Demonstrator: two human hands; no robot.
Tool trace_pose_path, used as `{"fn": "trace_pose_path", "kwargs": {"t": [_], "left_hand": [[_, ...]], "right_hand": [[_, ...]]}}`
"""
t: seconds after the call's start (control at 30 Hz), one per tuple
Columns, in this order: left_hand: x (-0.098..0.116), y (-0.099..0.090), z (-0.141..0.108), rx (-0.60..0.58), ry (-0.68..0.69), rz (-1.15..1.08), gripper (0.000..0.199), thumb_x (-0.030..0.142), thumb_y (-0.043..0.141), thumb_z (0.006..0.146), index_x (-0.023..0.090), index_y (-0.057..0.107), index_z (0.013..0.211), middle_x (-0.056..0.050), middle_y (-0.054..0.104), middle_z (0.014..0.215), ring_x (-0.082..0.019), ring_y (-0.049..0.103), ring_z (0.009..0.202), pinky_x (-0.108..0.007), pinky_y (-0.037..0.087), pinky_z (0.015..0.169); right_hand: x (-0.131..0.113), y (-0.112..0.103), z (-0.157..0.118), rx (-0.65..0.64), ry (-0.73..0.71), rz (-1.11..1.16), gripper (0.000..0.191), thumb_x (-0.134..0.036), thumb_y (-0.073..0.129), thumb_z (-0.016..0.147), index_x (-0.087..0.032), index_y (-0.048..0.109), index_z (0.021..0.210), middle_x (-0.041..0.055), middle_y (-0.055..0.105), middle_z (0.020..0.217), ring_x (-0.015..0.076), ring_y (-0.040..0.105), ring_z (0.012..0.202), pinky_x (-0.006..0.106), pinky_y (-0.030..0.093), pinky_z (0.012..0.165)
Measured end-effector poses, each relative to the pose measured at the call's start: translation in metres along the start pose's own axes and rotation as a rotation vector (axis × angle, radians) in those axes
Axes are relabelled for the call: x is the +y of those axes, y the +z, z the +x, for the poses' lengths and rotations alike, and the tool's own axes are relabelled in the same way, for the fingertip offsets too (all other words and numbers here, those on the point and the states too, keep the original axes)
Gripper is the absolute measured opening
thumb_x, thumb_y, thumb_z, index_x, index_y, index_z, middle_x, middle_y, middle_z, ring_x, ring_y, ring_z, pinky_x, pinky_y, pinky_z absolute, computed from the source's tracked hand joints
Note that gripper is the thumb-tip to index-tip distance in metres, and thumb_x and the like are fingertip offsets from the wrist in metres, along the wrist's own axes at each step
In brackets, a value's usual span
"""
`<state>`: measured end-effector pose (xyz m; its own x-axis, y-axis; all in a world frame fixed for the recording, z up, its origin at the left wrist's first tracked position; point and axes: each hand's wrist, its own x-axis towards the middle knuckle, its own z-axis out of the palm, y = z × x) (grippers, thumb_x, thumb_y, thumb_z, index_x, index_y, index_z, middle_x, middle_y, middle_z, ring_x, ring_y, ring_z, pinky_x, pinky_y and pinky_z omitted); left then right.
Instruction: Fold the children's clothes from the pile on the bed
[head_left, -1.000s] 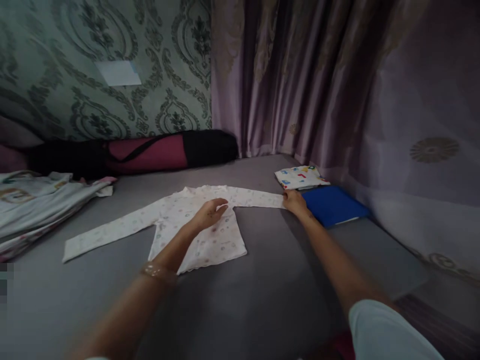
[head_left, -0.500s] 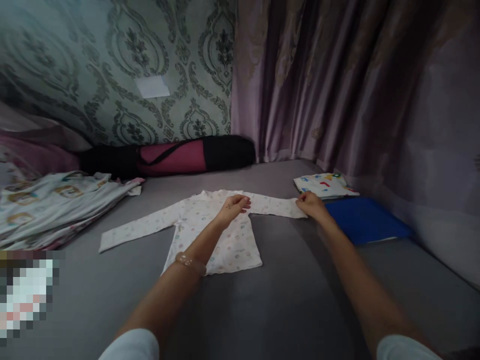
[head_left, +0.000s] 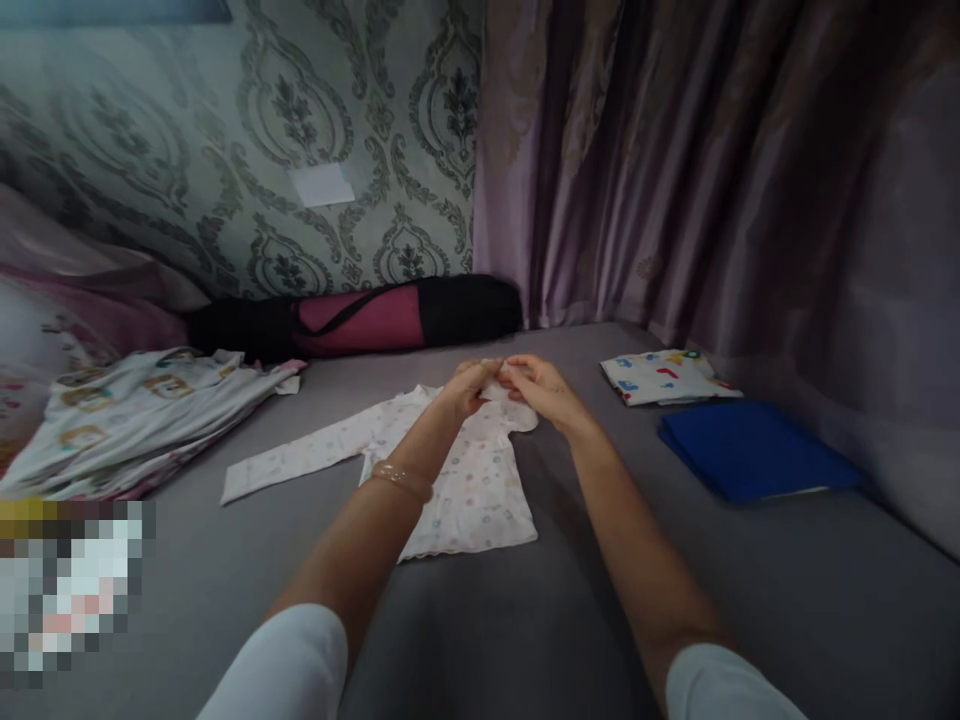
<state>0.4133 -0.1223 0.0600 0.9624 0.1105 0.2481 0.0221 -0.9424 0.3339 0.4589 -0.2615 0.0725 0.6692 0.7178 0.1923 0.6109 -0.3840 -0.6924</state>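
A small white long-sleeved shirt (head_left: 480,490) with a fine coloured print lies on the grey sheet, its left sleeve stretched out to the side. The right sleeve is drawn in over the shirt's upper part. My left hand (head_left: 472,385), with a clear bangle on the wrist, is closed on the cloth near the right shoulder. Beside it, my right hand (head_left: 536,385) pinches the folded sleeve, the fingers of both hands almost touching. The hands partly cover the collar.
A blue folded cloth (head_left: 757,450) and a white printed folded cloth (head_left: 667,377) lie at the right. At the left is a pile of printed clothes (head_left: 150,410). A black and pink long bag (head_left: 360,318) rests along the wall.
My right hand has moved left with the sleeve end, from the outstretched position to beside my left hand. The right sleeve is now folded inward. The view has shifted slightly.
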Motion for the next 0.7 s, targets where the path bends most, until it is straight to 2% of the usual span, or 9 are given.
{"fn": "trace_pose_path", "kwargs": {"t": [0.1, 0.17, 0.23, 0.3, 0.37, 0.43, 0.57, 0.63, 0.7], "left_hand": [[-0.01, -0.004, -0.003, 0.049, -0.246, -0.506, 0.044, 0.029, 0.028, 0.101, 0.016, 0.06, 0.129, -0.009, 0.074, 0.106, -0.02, 0.071, 0.089, -0.036, 0.056, 0.079], [-0.012, -0.009, -0.003, 0.129, -0.407, -0.876, 0.033, 0.029, 0.046, 0.093, 0.019, 0.067, 0.116, -0.008, 0.075, 0.097, -0.022, 0.07, 0.086, -0.037, 0.056, 0.077], [-0.012, -0.015, -0.002, 0.199, -0.504, -1.189, 0.02, 0.026, 0.06, 0.083, 0.021, 0.07, 0.099, -0.006, 0.074, 0.083, -0.021, 0.069, 0.078, -0.035, 0.056, 0.072], [-0.011, -0.021, -0.003, 0.246, -0.549, -1.412, 0.014, 0.021, 0.068, 0.074, 0.019, 0.07, 0.088, -0.004, 0.071, 0.075, -0.018, 0.066, 0.071, -0.031, 0.054, 0.067], [-0.011, -0.027, -0.006, 0.275, -0.549, -1.491, 0.017, 0.017, 0.071, 0.07, 0.017, 0.069, 0.087, -0.003, 0.068, 0.073, -0.016, 0.062, 0.066, -0.028, 0.052, 0.064], [-0.015, -0.034, -0.01, 0.308, -0.548, -1.502, 0.022, 0.016, 0.071, 0.069, 0.015, 0.069, 0.09, -0.003, 0.067, 0.073, -0.014, 0.06, 0.063, -0.027, 0.05, 0.063], [-0.037, -0.045, -0.025, 0.365, -0.548, -1.467, 0.026, 0.019, 0.074, 0.066, 0.016, 0.069, 0.091, -0.002, 0.066, 0.074, -0.014, 0.059, 0.065, -0.025, 0.05, 0.062], [-0.053, -0.047, -0.035, 0.401, -0.565, -1.432, 0.028, 0.022, 0.075, 0.065, 0.017, 0.069, 0.092, -0.002, 0.067, 0.075, -0.015, 0.06, 0.066, -0.025, 0.05, 0.06], [-0.069, -0.045, -0.045, 0.45, -0.591, -1.384, 0.03, 0.024, 0.074, 0.064, 0.018, 0.068, 0.092, -0.002, 0.067, 0.075, -0.016, 0.061, 0.066, -0.025, 0.05, 0.059]], "right_hand": [[-0.004, 0.008, -0.008, 0.036, 0.046, -0.066, 0.043, -0.027, 0.028, 0.098, -0.013, 0.064, 0.118, 0.0122, 0.074, 0.104, 0.019, 0.07, 0.091, 0.029, 0.054, 0.079], [-0.006, 0.021, -0.016, -0.071, 0.014, -0.157, 0.034, -0.024, 0.039, 0.095, -0.013, 0.067, 0.109, 0.012, 0.074, 0.104, 0.02, 0.069, 0.097, 0.028, 0.052, 0.084], [-0.008, 0.038, -0.025, -0.19, -0.027, -0.262, 0.033, -0.02, 0.045, 0.092, -0.011, 0.065, 0.117, 0.0143, 0.069, 0.119, 0.0217, 0.063, 0.112, 0.03, 0.047, 0.094], [-0.009, 0.055, -0.031, -0.229, -0.024, -0.329, 0.041, -0.02, 0.046, 0.093, -0.008, 0.055, 0.131, 0.0184, 0.055, 0.138, 0.0246, 0.056, 0.124, 0.034, 0.043, 0.102], [-0.007, 0.069, -0.034, -0.233, 0.015, -0.355, 0.046, -0.023, 0.043, 0.096, -0.006, 0.049, 0.137, 0.0218, 0.043, 0.148, 0.0286, 0.052, 0.128, 0.04, 0.041, 0.104], [-0.003, 0.079, -0.034, -0.232, 0.063, -0.382, 0.047, -0.027, 0.037, 0.098, -0.004, 0.047, 0.139, 0.024, 0.038, 0.15, 0.0319, 0.051, 0.128, 0.044, 0.041, 0.103], [0.004, 0.09, -0.032, -0.215, 0.132, -0.422, 0.051, -0.034, 0.033, 0.1, -0.004, 0.045, 0.141, 0.0248, 0.034, 0.153, 0.0326, 0.051, 0.128, 0.043, 0.042, 0.101], [0.003, 0.094, -0.032, -0.195, 0.152, -0.438, 0.052, -0.034, 0.034, 0.1, -0.004, 0.044, 0.141, 0.0253, 0.037, 0.151, 0.0322, 0.051, 0.128, 0.043, 0.042, 0.1], [0.001, 0.097, -0.033, -0.176, 0.168, -0.451, 0.051, -0.035, 0.036, 0.1, -0.006, 0.046, 0.14, 0.0246, 0.048, 0.143, 0.0323, 0.055, 0.122, 0.043, 0.044, 0.097]]}}
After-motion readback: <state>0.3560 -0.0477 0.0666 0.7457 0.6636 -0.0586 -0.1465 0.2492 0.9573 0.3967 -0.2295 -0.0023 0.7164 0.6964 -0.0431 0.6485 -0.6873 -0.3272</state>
